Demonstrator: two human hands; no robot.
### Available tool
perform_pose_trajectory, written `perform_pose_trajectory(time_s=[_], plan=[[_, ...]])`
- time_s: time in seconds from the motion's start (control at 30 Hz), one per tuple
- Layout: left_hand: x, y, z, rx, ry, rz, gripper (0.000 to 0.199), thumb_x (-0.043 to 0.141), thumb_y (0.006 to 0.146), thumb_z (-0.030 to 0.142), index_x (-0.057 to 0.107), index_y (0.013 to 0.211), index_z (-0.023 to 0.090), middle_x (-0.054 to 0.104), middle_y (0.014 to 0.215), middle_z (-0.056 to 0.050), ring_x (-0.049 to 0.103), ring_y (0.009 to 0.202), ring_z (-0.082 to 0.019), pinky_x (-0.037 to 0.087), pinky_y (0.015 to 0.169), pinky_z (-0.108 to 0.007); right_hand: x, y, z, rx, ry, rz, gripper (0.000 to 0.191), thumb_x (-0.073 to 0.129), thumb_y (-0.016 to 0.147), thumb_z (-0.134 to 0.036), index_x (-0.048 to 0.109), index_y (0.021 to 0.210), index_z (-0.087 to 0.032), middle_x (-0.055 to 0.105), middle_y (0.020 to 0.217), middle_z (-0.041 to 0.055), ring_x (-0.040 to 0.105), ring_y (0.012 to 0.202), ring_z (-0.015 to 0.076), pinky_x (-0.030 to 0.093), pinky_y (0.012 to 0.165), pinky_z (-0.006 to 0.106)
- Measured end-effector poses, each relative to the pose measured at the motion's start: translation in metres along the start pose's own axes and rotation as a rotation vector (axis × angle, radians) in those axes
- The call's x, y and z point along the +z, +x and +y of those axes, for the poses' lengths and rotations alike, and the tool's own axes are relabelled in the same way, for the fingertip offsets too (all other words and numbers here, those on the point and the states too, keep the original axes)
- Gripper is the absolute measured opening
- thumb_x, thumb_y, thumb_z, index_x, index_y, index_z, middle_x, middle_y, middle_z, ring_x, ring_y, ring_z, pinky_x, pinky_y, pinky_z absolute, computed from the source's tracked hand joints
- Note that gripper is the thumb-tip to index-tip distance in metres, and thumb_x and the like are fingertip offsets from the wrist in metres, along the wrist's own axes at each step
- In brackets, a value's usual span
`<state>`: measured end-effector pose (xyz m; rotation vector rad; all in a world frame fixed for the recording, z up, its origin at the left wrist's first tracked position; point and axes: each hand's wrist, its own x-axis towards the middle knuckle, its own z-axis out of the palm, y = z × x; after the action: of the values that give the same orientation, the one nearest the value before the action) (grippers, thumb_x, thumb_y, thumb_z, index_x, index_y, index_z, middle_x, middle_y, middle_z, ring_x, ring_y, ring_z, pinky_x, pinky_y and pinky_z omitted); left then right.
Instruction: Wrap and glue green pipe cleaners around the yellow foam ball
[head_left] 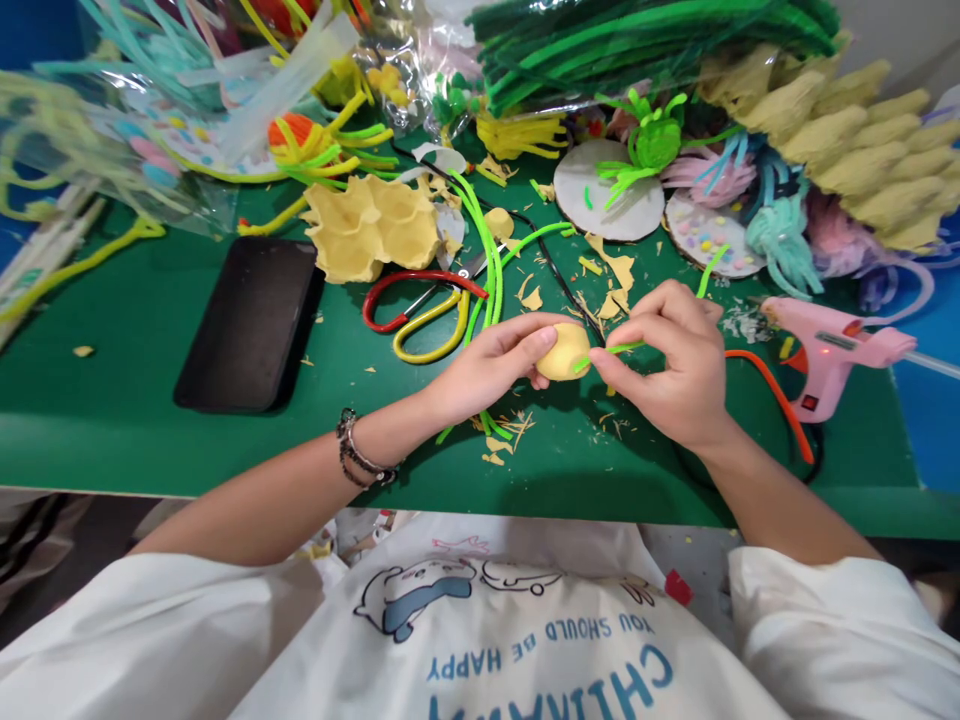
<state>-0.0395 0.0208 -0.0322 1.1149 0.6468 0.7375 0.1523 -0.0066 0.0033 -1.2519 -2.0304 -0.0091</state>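
Between thumb and fingers, my left hand [504, 362] grips a small yellow egg-carton cup [559, 356] above the green table. My right hand [671, 362] pinches a bright green pipe cleaner [624, 348]; one end meets the right side of the cup. Whether that end passes through the wall, I cannot tell. A bundle of green pipe cleaners [491, 270] lies just behind my left hand and partly under it. Scissors [427, 312] with one red and one yellow handle rest left of the bundle.
A black phone [247, 322] lies at left, near a yellow egg-carton piece [371, 228]. On the right stands a pink glue gun [829, 350] with a cord. Carton scraps [615, 275] litter the middle. Bagged pipe cleaners [652, 45] and finished crafts [654, 140] crowd the back.
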Motion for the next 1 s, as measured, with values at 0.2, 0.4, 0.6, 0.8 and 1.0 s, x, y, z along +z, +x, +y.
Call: perform_pose_trajectory(time_s=[0.2,0.4,0.6,0.8,1.0], plan=[[0.002,-0.002,0.003,-0.055,-0.017,0.018,0.052,0.064,0.081,0.051,0.065,0.119,0.016,0.065,0.095,-0.006,0.055,0.07,-0.01,0.047,0.061,-0.022,0.004,-0.002,-0.001,0.035,-0.012,0.02,0.03,0.06,0.089,-0.041,0.06,0.068,-0.021,0.054,0.07,-0.0021,0.054,0.07,0.0154,0.03,0.074,0.034],[0.006,-0.006,0.011,-0.011,0.127,-0.051,0.054,0.065,0.075,0.032,0.054,0.126,0.02,0.061,0.111,-0.005,0.054,0.083,-0.013,0.047,0.073,-0.024,0.007,-0.004,-0.004,0.028,0.01,0.022,0.027,0.062,0.089,-0.039,0.06,0.069,-0.021,0.053,0.072,-0.0025,0.052,0.071,0.0146,0.028,0.074,0.034],[0.009,-0.009,0.012,0.014,0.29,-0.072,0.051,0.058,0.078,0.036,0.048,0.125,0.016,0.058,0.109,-0.006,0.053,0.089,-0.016,0.047,0.078,-0.028,0.007,-0.004,-0.008,-0.005,0.024,0.012,0.029,0.059,0.091,-0.039,0.06,0.069,-0.02,0.053,0.073,-0.0022,0.052,0.072,0.0142,0.028,0.074,0.034],[0.008,-0.009,0.012,0.039,0.34,-0.081,0.046,0.051,0.081,0.032,0.046,0.124,0.016,0.058,0.109,-0.006,0.051,0.088,-0.015,0.046,0.078,-0.027,0.007,-0.006,-0.011,0.009,0.023,0.006,0.032,0.058,0.092,-0.042,0.058,0.068,-0.021,0.054,0.072,-0.0024,0.053,0.071,0.014,0.028,0.073,0.035],[0.007,-0.009,0.011,0.054,0.351,-0.079,0.045,0.049,0.079,0.027,0.047,0.122,0.016,0.058,0.112,-0.006,0.052,0.092,-0.015,0.046,0.081,-0.027,0.007,-0.007,-0.011,0.002,0.04,-0.002,0.03,0.06,0.091,-0.04,0.059,0.068,-0.021,0.055,0.073,-0.0025,0.054,0.071,0.014,0.028,0.073,0.035]])
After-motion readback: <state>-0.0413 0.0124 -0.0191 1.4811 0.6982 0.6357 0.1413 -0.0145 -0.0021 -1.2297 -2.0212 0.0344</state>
